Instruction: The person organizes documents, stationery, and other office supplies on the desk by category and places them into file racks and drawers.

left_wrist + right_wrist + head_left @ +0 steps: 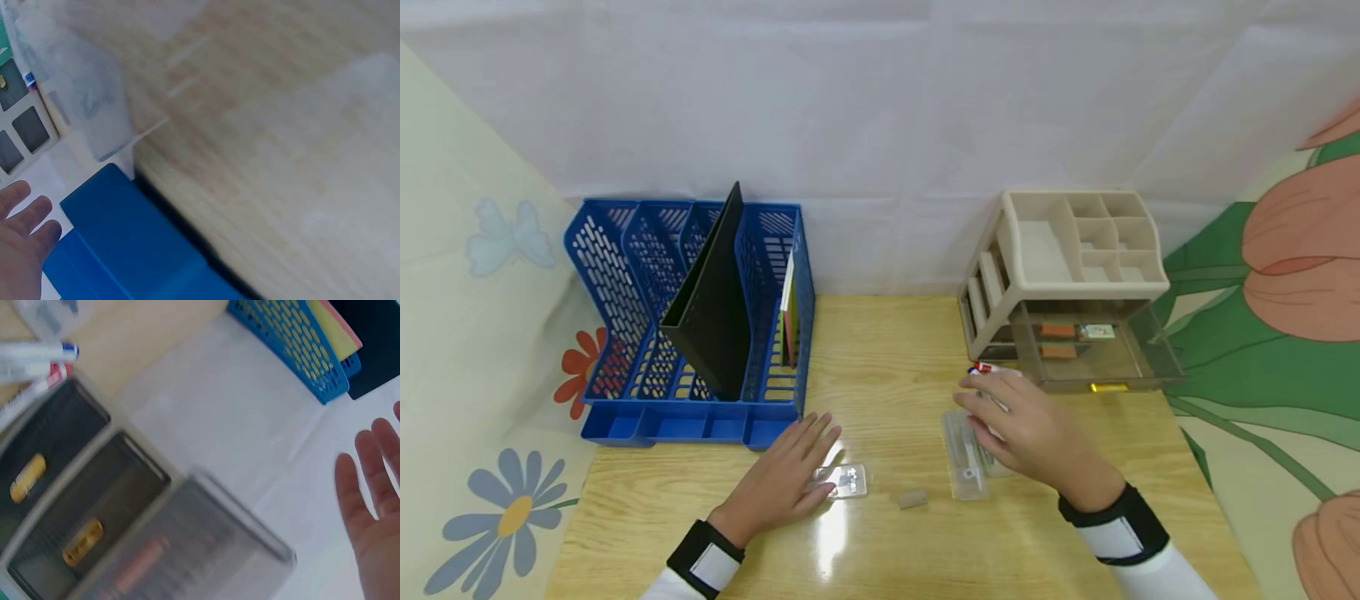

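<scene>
Left hand [782, 467] at a small box [850, 481], right hand [1028, 429] by a long case [964, 467].
Head: the case lies left of the nearer right hand, partly beneath its thumb, long axis running away from the person. Left wrist: fingers straight, nothing visibly held. Right wrist: fingers straight, no grip showing; pens [28, 351] beside drawers [115, 506].

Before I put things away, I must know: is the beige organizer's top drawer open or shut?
Open. The top drawer juts forward from the beige organizer, and orange items show inside it.
</scene>
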{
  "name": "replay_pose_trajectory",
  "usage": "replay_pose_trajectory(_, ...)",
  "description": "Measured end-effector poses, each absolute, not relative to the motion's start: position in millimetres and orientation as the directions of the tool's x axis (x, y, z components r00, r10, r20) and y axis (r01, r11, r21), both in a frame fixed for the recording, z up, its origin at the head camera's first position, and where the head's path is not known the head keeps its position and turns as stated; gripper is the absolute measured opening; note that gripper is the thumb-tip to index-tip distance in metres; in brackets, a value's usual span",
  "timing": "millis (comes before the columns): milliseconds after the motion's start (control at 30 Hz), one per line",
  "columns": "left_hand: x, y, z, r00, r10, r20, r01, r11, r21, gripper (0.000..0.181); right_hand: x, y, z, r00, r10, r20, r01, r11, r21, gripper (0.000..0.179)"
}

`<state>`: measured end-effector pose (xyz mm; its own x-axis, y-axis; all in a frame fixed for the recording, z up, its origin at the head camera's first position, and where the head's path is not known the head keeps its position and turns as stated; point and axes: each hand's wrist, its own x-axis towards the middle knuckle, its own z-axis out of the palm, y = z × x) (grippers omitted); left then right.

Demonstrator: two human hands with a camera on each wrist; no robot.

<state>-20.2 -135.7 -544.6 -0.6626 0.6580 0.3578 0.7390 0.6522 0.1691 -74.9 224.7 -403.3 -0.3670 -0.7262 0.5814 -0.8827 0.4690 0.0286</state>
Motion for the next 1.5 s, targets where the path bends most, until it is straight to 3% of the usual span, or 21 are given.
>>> replay_pose_trajectory(133,-14.8,-139.2,-549.0,-0.691,0.655,0.304,0.717,0.674,0.176,0.072,-69.0,213.5,-425.5,-0.429,-0.735,0.525,-0.884,0.461,-0.078,0.028)
replay_pose_trajectory(300,-12.6,-141.6,-552.1,-0.702,0.647,0.298,0.707,0.685,0.176,0.073,-57.1,196.1,-461.1,-0.512,-0.795,0.325,-0.859,0.482,-0.174,0.049)
replay_pose_trajectory(533,-15.2,-143.3,-553.5,-0.722,0.628,0.290,0.688,0.696,0.206,0.074,-37.4,178.8,-509.2,-0.487,-0.865,0.121,-0.867,0.462,-0.186,0.052)
replay_pose_trajectory(700,-16.2,-142.4,-554.5,-0.724,0.618,0.307,0.685,0.694,0.219,0.076,-25.9,172.0,-526.9,-0.440,-0.890,0.117,-0.896,0.427,-0.125,0.045)
replay_pose_trajectory(900,-17.2,-138.6,-553.2,-0.726,0.608,0.322,0.682,0.696,0.225,0.076,-17.7,165.1,-536.3,-0.412,-0.903,0.122,-0.911,0.405,-0.081,0.019)
replay_pose_trajectory(1200,-19.0,-133.1,-551.5,-0.732,0.591,0.340,0.676,0.692,0.253,0.074,-17.5,166.7,-534.9,-0.430,-0.897,0.099,-0.903,0.425,-0.063,0.021)
replay_pose_trajectory(1300,-19.3,-131.2,-549.9,-0.733,0.588,0.342,0.674,0.696,0.249,0.073,-20.4,171.2,-527.7,-0.455,-0.880,0.135,-0.890,0.446,-0.092,0.022)
replay_pose_trajectory(1500,-17.6,-126.0,-541.0,-0.736,0.578,0.352,0.664,0.719,0.206,0.071,-31.2,181.7,-497.6,-0.541,-0.791,0.285,-0.837,0.472,-0.278,0.025)
